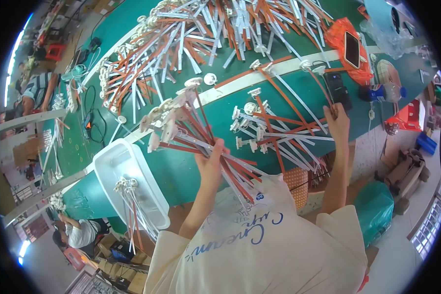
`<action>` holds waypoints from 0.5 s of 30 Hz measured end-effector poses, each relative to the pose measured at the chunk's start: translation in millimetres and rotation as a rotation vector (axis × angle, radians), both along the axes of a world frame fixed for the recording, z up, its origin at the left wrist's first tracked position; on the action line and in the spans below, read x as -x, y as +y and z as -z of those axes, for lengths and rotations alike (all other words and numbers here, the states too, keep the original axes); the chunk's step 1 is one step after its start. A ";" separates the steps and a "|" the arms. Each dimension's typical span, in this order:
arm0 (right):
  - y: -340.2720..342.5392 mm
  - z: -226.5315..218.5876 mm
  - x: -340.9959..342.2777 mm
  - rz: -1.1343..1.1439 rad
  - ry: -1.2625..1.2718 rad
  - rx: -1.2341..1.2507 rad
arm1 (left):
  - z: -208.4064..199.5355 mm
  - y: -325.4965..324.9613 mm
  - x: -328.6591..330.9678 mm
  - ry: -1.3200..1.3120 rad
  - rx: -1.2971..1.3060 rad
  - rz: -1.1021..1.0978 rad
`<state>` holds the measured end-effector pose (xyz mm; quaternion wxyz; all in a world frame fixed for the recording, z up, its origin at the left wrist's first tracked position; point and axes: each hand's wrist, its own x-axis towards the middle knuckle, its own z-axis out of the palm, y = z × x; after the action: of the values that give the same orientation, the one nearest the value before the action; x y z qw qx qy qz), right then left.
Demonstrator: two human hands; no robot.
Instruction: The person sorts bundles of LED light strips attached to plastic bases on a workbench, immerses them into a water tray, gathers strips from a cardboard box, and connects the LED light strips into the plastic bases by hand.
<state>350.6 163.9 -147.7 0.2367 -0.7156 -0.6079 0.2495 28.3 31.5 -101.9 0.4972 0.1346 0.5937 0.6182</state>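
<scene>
My left hand (210, 160) is closed around a thick bundle of flat strips (240, 179), silver and reddish-brown, with white round plastic ends fanned out toward the upper left. The lower strip ends hang in front of my shirt. Farther right, my right hand (336, 117) pinches the near end of a single reddish-brown strip (319, 85), whose white end points away from me. A black device (336, 87) lies on the table just beyond those fingers. Between my hands, a loose smaller heap of the same strips (279, 130) lies on the green table (213, 115).
A large heap of strips (220, 29) covers the table's far side. At left, a white tub (107, 171) holds several strips. A phone (352, 50) rests on an orange bag (334, 35), near a bottle (393, 93). Another person (87, 234) sits at lower left.
</scene>
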 end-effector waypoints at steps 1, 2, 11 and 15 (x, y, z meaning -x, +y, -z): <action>1.0 3.8 4.8 -0.018 0.019 -0.034 | 0.7 -0.8 0.5 -0.008 0.000 0.002; 1.9 6.4 8.2 -0.033 0.038 -0.068 | 1.1 -1.8 1.9 0.012 -0.010 0.005; 18.8 31.0 15.6 -0.223 -0.131 0.170 | -3.0 -0.6 3.2 0.016 -0.015 0.016; 19.2 33.4 14.4 -0.344 -0.135 0.040 | -0.9 -2.7 3.0 -0.002 -0.026 0.000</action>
<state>336.2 183.1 -181.1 0.1348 -0.6207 -0.7309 0.2496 25.3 28.8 -100.9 0.4960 0.1406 0.5852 0.6259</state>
